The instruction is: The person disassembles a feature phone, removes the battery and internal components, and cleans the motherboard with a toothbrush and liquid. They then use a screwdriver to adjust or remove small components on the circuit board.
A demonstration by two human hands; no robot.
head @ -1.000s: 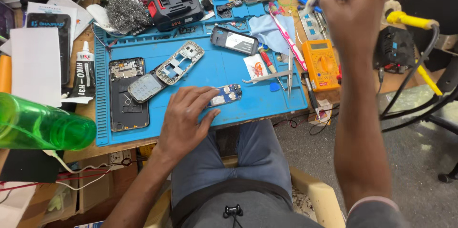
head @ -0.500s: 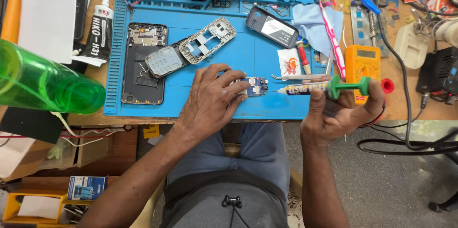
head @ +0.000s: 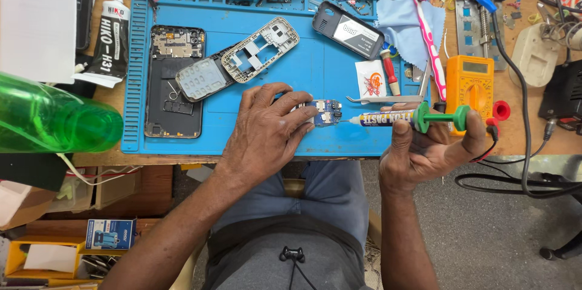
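Both hands (head: 267, 132) low over circuit board (head: 324, 111)

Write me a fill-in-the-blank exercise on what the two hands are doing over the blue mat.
1. The left hand presses a small ____ board onto the blue mat.
2. The right hand holds a syringe with a ____ plunger.
3. The syringe's tip points toward the ____.
4. Behind the syringe lies an ____ multimeter.

Missing words: circuit; green; board; orange
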